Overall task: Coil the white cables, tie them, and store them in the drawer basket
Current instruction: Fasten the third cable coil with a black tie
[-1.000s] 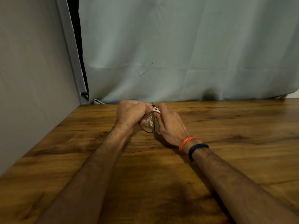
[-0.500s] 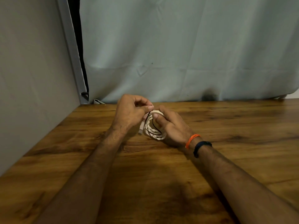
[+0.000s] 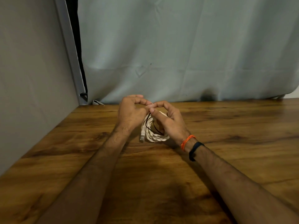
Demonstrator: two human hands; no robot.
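A coiled white cable (image 3: 153, 137) hangs between my two hands just above the wooden table (image 3: 226, 159), its clear plug (image 3: 142, 134) pointing down at the left. A thin dark tie (image 3: 156, 129) loops through the coil. My left hand (image 3: 131, 113) and my right hand (image 3: 169, 122) meet at the top of the coil, fingertips pinching the tie's ends together. The upper part of the coil is hidden behind my fingers. No drawer basket is in view.
A grey cloth backdrop (image 3: 178, 54) hangs behind the table's far edge. A grey panel (image 3: 32, 78) walls off the left side. An orange band (image 3: 187, 142) and a black band (image 3: 195, 150) sit on my right wrist.
My hands rose and opened up from a tight clasp, exposing the coil and its plug. My fingertips now pinch the tie above the coil.
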